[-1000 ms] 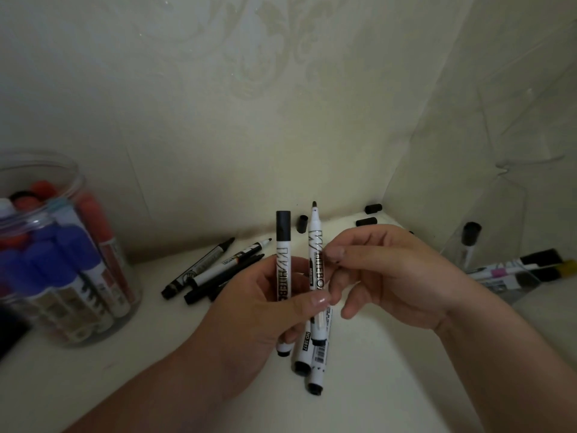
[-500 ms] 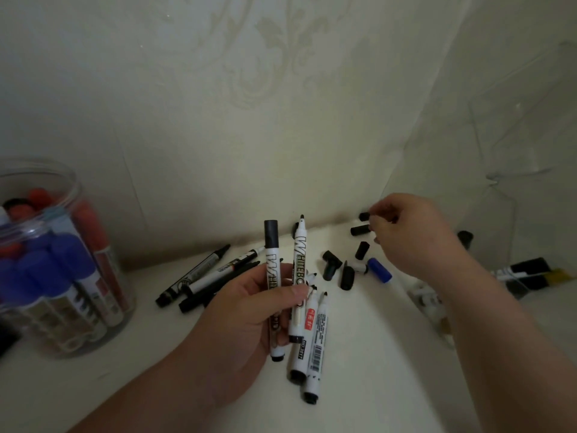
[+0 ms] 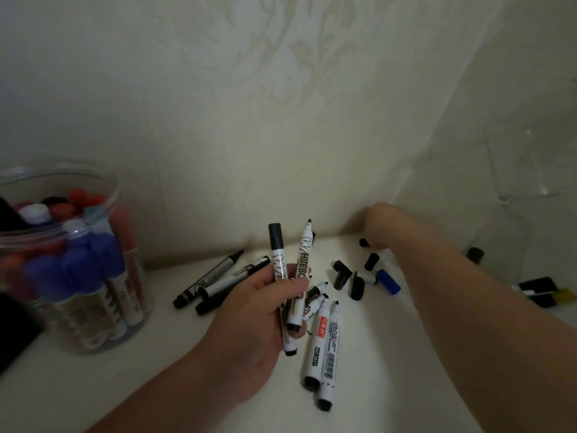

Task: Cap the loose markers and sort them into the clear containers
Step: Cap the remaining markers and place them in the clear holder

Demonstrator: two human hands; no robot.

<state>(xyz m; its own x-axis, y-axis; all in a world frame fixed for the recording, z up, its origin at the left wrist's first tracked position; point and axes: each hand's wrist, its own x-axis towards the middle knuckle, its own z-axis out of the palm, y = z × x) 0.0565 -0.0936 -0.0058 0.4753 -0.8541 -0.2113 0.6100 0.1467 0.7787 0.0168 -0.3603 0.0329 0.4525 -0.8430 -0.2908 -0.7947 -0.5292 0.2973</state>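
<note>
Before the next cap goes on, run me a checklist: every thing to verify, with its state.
1. Left hand grips the capped marker and the uncapped marker firmly: ok.
2. Uncapped marker's tip is bare and points up, free for a cap: ok.
3. Right hand has a cap in its fingers: cannot tell, as the fingers are hidden at the back corner.
4. Loose black caps lie within reach on the surface: ok.
5. All the markers on the surface are capped: not ok, as several show bare tips.
6. Clear jar is open at the top: ok. Whether it has room: cannot tell.
</note>
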